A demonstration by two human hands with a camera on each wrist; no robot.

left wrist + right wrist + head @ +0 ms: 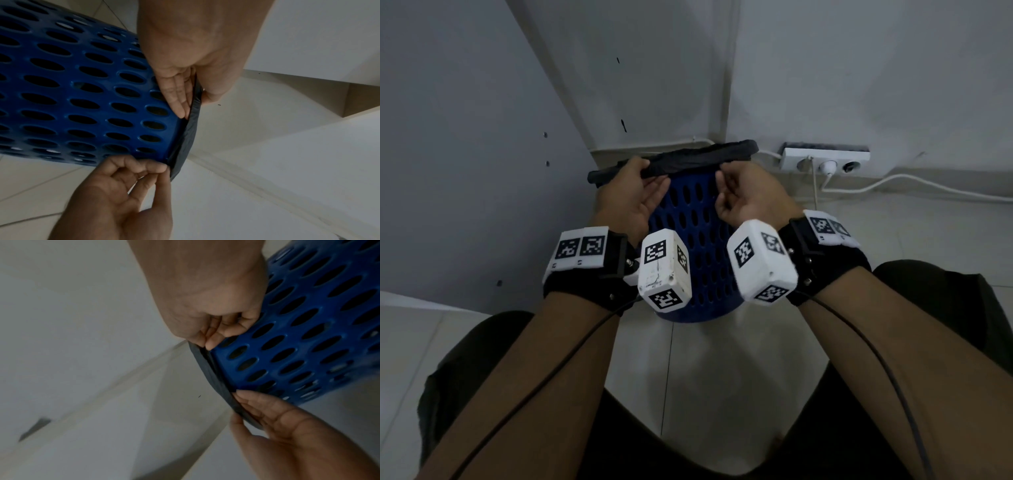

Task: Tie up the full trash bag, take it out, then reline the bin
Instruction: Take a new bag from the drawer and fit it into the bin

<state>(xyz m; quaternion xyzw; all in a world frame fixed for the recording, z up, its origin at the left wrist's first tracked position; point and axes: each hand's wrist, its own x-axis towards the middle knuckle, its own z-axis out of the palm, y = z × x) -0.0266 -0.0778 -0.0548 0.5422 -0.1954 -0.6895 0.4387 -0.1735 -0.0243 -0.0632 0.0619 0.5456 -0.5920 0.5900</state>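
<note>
Floor (722, 377): pale tiles, meeting grey walls in a corner behind the bin.

Bin (695, 246): blue plastic, sides pierced with oval holes, standing on the floor in the corner, between the person's knees and the wall.

Trash bag (698, 158): black, its edge folded out over the bin's rim as a band all the way round; through the holes the bin's inside shows dark.

Power strip (825, 160): white, on the floor against the wall just right of the bin, one plug in it, white cables trailing off to the right.

Left hand (635, 195): at the left of the bin's near rim, thumb over the bag band, straight fingers under it, pinching the band.

Right hand (743, 195): at the right of the near rim, fingers curled, fingertips (211, 344) nipping the band's lower edge against the bin's side.
</note>
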